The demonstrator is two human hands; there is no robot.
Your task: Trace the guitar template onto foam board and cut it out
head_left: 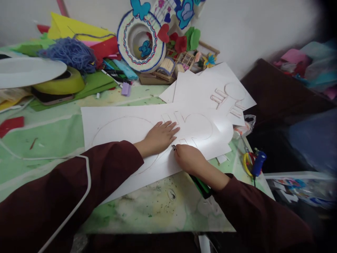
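A large white sheet (118, 123) with pencil outlines of rounded shapes and small bars lies on the green table cover. My left hand (160, 137) rests flat on its middle, fingers spread. Just to the right, my right hand (190, 158) is closed round a small cutter, whose metal tip (173, 147) touches the sheet near the drawn bars. The cutter's body is mostly hidden in the fist. Below my right wrist lies a green and black object (200, 186), partly covered by the arm.
More drawn sheets (197, 88) lie behind. Yellow scissors (246, 163) and a blue-handled tool (259, 163) sit at the right edge. Blue yarn (70, 54), yellow tape (61, 82) and a decorated ring (123, 45) stand at the back. A white cable (88, 175) crosses my left sleeve.
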